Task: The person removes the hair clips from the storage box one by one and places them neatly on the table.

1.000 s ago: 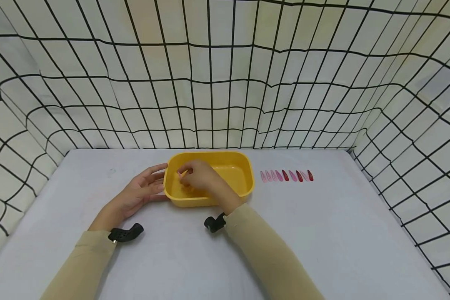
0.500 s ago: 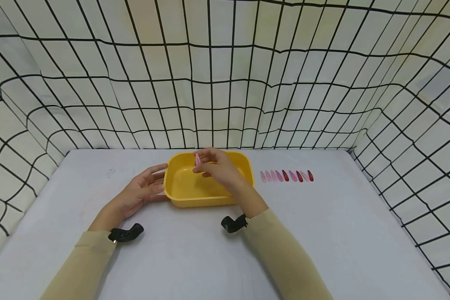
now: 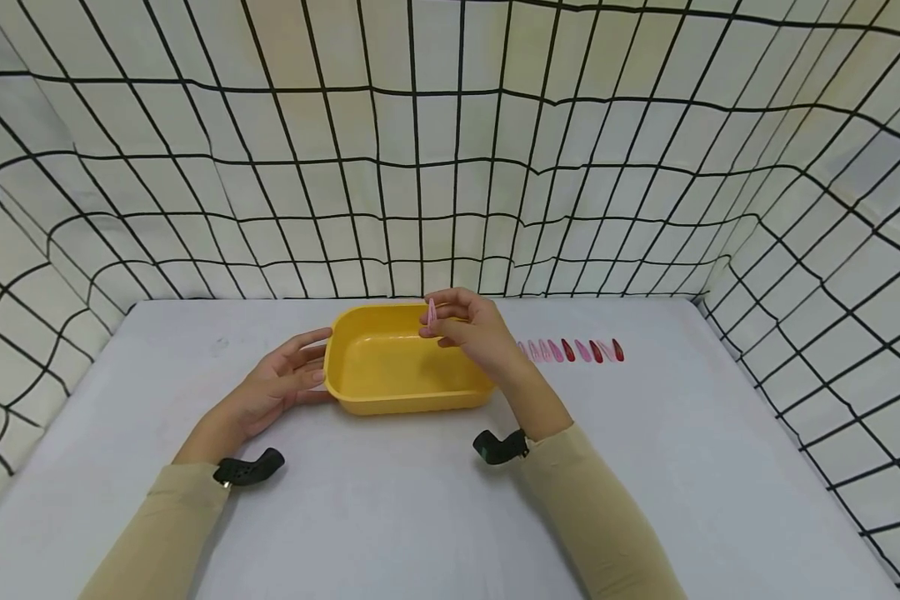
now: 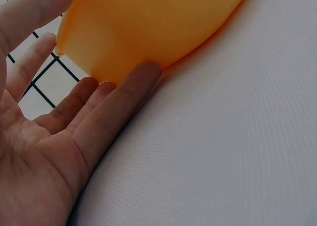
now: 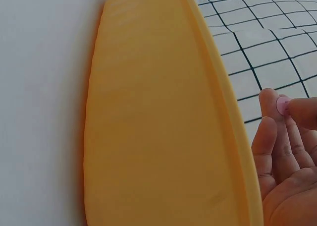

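Observation:
My left hand (image 3: pixel 273 385) lies at the left end of a yellow plastic tray (image 3: pixel 412 406), its fairly straight fingers touching the end wall. In the left wrist view, the fingers (image 4: pixel 119 104) rest against the tray's outside. Over the tray's back right part, my right hand (image 3: pixel 480 333) pinches a pink snap hair clip (image 3: pixel 432 313) between thumb and fingers, held upright. Only the clip's rounded pink end (image 5: pixel 283 105) shows in the right wrist view. Right of the tray, several pink and dark red hair clips (image 3: pixel 567 350) lie in a row, the leftmost partly behind my right hand.
A white table (image 3: pixel 390 500) spreads under everything. Black grid netting (image 3: pixel 420 192) over pale walls stands along the back and both sides. Dark straps with camera mounts (image 3: pixel 249 469) sit on both wrists.
My right hand has lifted the pink hair clip from inside the tray and moved rightward with it, toward the tray's back right. The left hand stays at the tray's end.

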Motion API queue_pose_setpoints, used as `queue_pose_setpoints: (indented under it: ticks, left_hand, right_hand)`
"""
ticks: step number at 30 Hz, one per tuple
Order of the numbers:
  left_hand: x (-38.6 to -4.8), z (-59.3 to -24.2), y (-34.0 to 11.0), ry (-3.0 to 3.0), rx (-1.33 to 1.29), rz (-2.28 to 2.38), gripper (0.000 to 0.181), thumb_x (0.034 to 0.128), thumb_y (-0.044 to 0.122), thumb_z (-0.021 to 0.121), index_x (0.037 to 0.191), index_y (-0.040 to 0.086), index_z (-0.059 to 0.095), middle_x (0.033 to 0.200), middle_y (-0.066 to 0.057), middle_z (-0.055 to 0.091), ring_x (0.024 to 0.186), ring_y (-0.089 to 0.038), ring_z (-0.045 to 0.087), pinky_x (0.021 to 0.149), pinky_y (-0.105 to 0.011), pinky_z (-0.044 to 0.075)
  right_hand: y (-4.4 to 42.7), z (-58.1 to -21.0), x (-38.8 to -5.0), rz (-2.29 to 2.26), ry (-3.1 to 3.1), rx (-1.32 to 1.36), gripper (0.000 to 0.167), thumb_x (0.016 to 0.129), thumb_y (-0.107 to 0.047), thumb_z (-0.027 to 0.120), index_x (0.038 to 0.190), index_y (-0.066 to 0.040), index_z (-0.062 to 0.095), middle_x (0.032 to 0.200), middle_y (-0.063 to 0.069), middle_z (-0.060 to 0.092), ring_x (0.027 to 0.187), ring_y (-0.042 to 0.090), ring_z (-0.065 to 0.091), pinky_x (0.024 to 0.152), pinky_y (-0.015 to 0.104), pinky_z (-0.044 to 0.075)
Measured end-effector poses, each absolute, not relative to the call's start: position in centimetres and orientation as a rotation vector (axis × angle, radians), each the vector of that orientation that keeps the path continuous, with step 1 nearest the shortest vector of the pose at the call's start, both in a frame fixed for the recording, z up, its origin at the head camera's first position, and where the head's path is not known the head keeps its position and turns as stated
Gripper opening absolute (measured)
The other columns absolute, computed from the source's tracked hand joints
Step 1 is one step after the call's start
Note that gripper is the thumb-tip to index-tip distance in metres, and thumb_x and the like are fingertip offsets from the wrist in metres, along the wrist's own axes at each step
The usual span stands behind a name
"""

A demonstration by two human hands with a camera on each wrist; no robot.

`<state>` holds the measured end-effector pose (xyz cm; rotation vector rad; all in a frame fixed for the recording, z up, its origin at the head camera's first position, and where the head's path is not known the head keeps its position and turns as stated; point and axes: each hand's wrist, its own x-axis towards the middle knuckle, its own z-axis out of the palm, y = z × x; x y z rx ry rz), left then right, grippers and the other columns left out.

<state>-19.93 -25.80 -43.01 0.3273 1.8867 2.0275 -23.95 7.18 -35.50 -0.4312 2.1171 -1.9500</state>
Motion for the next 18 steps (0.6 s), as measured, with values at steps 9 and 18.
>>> queue_pose_setpoints:
  ticks: [9,18]
  left_hand:
    - [-19.9,-43.0,-25.8,1.898,0.326,2.023,0.062,0.1005,0.004,0.056,0.156,0.019,0.031,0.158,-0.018,0.025,0.12,-0.016,0.061,0.093,-0.041,0.057]
    - [-19.9,-42.9,-25.8,1.886,0.337,2.034,0.063,0.1001,0.004,0.057,0.156,0.018,0.03,0.157,-0.017,0.027,0.12,-0.017,0.062,0.093,-0.042,0.057]
  right_hand:
    - [10.1,-35.5,-24.5,-1.939,2.216,-0.317,0.03,0.095,-0.011,0.069,0.124,-0.015,0.063,0.109,0.009,0.071,0.097,0.022,0.073,0.083,0.032,0.06]
    - [13.6,-35.7,-24.8,-1.922,2.282,-0.269,0.033,0.094,-0.012,0.069,0.127,-0.013,0.061,0.111,0.012,0.068,0.097,0.022,0.073,0.083,0.033,0.06]
